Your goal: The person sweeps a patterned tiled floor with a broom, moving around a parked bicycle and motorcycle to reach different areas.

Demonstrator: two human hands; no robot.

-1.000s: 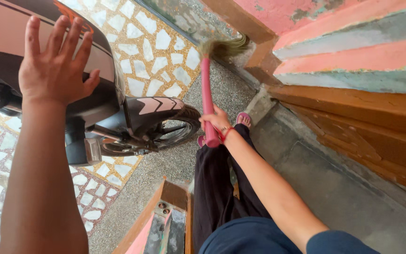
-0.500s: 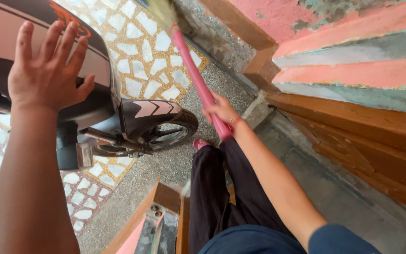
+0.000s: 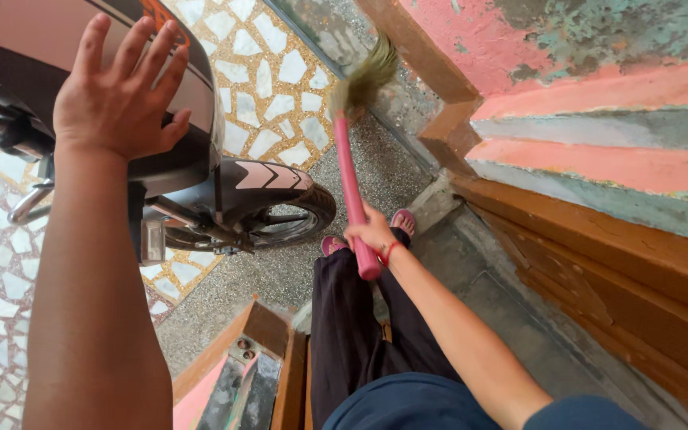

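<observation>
My right hand [image 3: 373, 233] grips the pink handle of a grass broom [image 3: 349, 171]. Its straw head [image 3: 362, 80] rests on the speckled grey floor near the wall corner, ahead of my feet in pink sandals [image 3: 402, 220]. My left hand [image 3: 123, 91] lies flat with fingers spread on the rear seat of a parked motorcycle [image 3: 193, 151]. The motorcycle's rear wheel [image 3: 292, 216] stands just left of my feet.
A pink and teal wall with brown stepped mouldings [image 3: 599, 207] runs along the right. Mosaic stone paving [image 3: 256, 87] lies beyond the wheel and at the left. A brown wooden gate frame [image 3: 268, 358] stands close below, left of my black trousers.
The broom swung left and far out, then came back so its head points toward the wall corner. My left hand stayed flat on the motorcycle.
</observation>
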